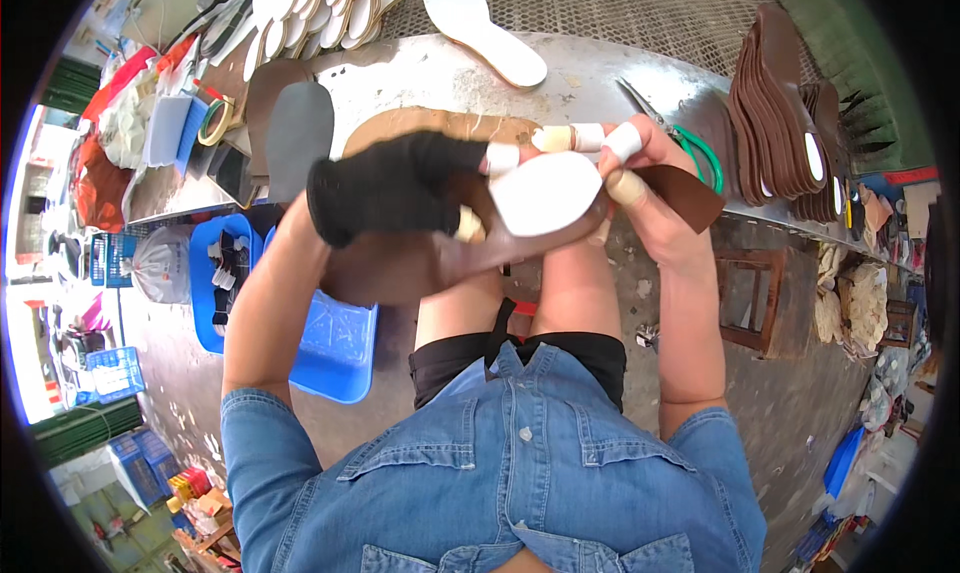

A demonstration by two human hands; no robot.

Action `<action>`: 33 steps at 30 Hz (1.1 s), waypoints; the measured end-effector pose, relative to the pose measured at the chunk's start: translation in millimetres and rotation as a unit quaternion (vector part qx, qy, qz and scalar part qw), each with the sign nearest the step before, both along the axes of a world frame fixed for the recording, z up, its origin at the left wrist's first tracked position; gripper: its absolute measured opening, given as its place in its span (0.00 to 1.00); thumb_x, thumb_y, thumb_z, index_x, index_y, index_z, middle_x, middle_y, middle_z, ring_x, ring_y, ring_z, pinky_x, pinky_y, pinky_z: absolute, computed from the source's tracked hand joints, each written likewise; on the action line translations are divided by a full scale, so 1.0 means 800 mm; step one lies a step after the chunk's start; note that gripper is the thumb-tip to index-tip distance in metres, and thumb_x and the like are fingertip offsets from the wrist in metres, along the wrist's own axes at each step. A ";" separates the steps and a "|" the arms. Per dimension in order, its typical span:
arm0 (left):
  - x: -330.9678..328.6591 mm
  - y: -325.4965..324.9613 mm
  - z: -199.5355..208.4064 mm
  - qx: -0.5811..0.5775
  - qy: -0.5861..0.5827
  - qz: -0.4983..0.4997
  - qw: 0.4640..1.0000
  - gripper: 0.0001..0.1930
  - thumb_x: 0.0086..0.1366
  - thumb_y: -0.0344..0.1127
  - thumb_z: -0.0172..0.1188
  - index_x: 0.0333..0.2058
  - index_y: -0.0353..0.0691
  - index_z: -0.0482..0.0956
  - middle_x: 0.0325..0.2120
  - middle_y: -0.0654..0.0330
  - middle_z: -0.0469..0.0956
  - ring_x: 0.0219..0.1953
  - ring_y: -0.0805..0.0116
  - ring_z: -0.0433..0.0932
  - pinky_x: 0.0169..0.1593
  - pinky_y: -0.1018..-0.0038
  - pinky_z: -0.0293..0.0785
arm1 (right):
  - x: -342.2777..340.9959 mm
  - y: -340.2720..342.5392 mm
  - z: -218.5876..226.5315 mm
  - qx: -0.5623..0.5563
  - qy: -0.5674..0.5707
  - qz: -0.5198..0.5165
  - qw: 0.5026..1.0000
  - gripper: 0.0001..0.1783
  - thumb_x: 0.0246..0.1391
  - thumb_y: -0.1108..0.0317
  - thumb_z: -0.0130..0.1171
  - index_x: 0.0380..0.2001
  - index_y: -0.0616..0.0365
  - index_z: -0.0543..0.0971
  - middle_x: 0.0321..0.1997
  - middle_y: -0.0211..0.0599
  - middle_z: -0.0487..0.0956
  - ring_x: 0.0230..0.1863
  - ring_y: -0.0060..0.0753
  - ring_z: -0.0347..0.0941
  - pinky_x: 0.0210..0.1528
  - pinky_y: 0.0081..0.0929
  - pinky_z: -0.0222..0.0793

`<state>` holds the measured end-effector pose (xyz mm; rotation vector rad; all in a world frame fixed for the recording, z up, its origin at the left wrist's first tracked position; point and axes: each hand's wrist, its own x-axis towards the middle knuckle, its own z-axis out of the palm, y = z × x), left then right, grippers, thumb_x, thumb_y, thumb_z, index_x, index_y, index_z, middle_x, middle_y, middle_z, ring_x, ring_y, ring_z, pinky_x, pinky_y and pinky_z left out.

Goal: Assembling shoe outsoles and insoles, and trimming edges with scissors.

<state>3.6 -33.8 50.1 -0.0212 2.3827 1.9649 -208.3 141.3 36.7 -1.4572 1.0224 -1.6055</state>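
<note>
Over my lap I hold a brown shoe insole point(385, 268) in both hands; a rounded white patch point(545, 195) shows at its right end. My left hand point(400, 183), in a black glove with bare taped fingertips, is closed around the insole's middle. White and beige tape wraps the fingertips of my right hand point(645, 198), which pinches the edge beside the white patch. Behind its palm a dark brown piece point(685, 195) sticks out; I cannot tell whether it is separate. Just beyond, scissors with green handles point(712, 163) lie on the metal table.
On the table point(390, 68) are a white insole point(485, 28), a heap of white insoles point(320, 8), a dark grey sole shape point(300, 138) and a tan piece point(440, 125). Brown insoles point(770, 113) stand stacked at right. Blue bins point(335, 348) are below left.
</note>
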 end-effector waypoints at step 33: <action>-0.043 0.082 -0.015 0.364 0.033 0.449 0.815 0.16 0.63 0.41 0.54 0.40 0.33 0.74 0.31 0.57 0.79 0.31 0.71 0.79 0.32 0.77 0.75 | 0.054 -0.009 0.008 0.007 0.042 -0.157 0.987 0.11 0.34 0.88 0.64 0.26 0.66 0.79 0.29 0.32 0.76 0.32 0.22 0.72 0.36 0.17 0.67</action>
